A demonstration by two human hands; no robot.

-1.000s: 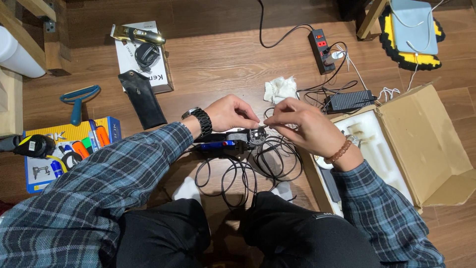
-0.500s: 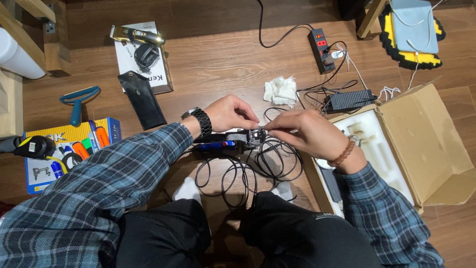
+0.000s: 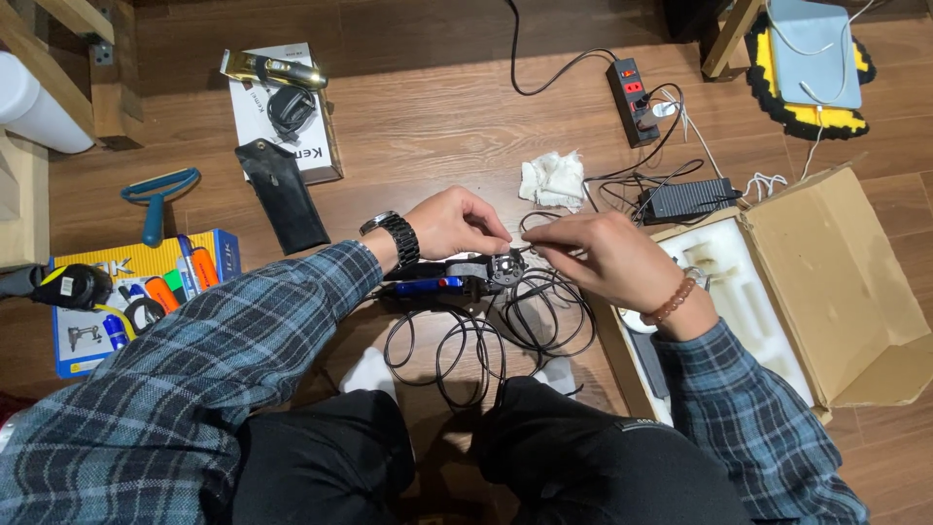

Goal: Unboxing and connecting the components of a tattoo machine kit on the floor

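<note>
My left hand (image 3: 457, 223), with a dark watch on the wrist, pinches the round metal head of a small black and blue power tool (image 3: 449, 277) that lies across my lap area on the wooden floor. My right hand (image 3: 601, 258), wearing a bead bracelet, meets it from the right and pinches the same head, with a strand of the tool's black cable (image 3: 486, 335) under its fingers. The rest of the cable lies in loose loops on the floor between my knees.
An open cardboard box (image 3: 826, 282) with a white foam insert sits at right. Behind it lie a black power adapter (image 3: 688, 200), a power strip (image 3: 634, 89) and a crumpled white cloth (image 3: 552, 179). At left: a black pouch (image 3: 282, 194), a hair clipper on a white box (image 3: 277, 97), a colourful tool box (image 3: 126, 292).
Both hands stay at the tool's head; the fingers have shifted only slightly. Nothing else has moved.
</note>
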